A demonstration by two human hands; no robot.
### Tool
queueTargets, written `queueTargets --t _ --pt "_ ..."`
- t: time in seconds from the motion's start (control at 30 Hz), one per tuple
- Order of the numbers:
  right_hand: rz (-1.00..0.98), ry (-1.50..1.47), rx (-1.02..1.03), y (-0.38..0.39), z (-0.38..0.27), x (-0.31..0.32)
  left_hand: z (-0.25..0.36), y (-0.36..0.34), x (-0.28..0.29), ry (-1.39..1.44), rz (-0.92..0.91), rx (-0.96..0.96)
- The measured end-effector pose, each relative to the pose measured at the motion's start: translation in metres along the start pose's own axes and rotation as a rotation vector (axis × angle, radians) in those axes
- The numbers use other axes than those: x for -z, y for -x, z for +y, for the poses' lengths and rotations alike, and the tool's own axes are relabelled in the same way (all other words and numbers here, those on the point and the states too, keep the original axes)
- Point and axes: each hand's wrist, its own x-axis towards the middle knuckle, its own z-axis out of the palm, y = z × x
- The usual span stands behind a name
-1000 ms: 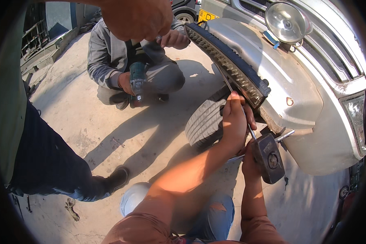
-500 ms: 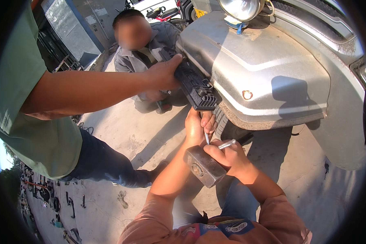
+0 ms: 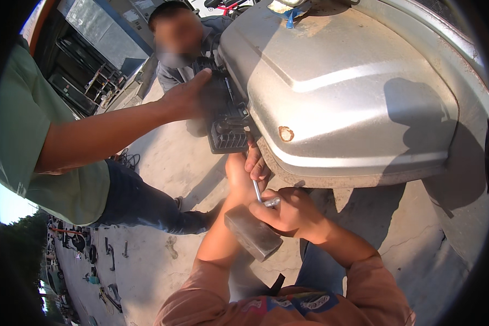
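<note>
Head camera view, looking down: two bare forearms rise from the lower edge, their orange-brown short sleeves (image 3: 198, 296) at the bottom of the frame. Just below centre, the person's left hand (image 3: 241, 173) curls its fingers around a slim silver metal rod (image 3: 257, 191), which slants down toward the other hand; its upper end is hidden. Slightly right and lower, the person's right hand (image 3: 295, 212) is wrapped around the silver handle of a hammer with a heavy, block-shaped, dark metal head (image 3: 252, 232). The fingers press together around that handle, its end poking out beside the thumb, close to the rod's lower end; whether the two touch, I cannot tell.

Directly above the left hand, left of centre, sits a black, ribbed, rectangular lamp bar (image 3: 229, 138), beside the edge of a large silver vehicle fender (image 3: 358, 117). The fender fills the upper right and has a round, rust-rimmed hole (image 3: 286, 133). From the left edge, a co-worker in a pale green shirt (image 3: 65, 190) reaches a hand (image 3: 183, 99) to the bar; blur hides those fingers. Behind it, at upper centre, is another person in a grey jacket (image 3: 217, 24)
</note>
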Motion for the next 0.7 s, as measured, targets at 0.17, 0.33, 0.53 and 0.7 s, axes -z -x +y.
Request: queueTargets --t 0.17,0.33,0.53,0.7 --pt "0.124 -0.084 -0.029 -0.011 0.008 0.006 -0.001 -0.002 -0.013 -0.055 0.19 -0.077" --pt "0.156 -0.26 0.026 -0.016 0.017 0.014 -0.006 -0.006 -0.013 -0.012 0.373 -0.038" --pt "0.128 -0.524 -0.186 -0.012 0.019 0.012 -0.017 -0.008 -0.011 -0.083 0.308 -0.072" --pt "0.266 -0.549 -0.262 -0.018 0.008 0.009 -0.015 -0.012 -0.002 -0.139 0.269 -0.056"
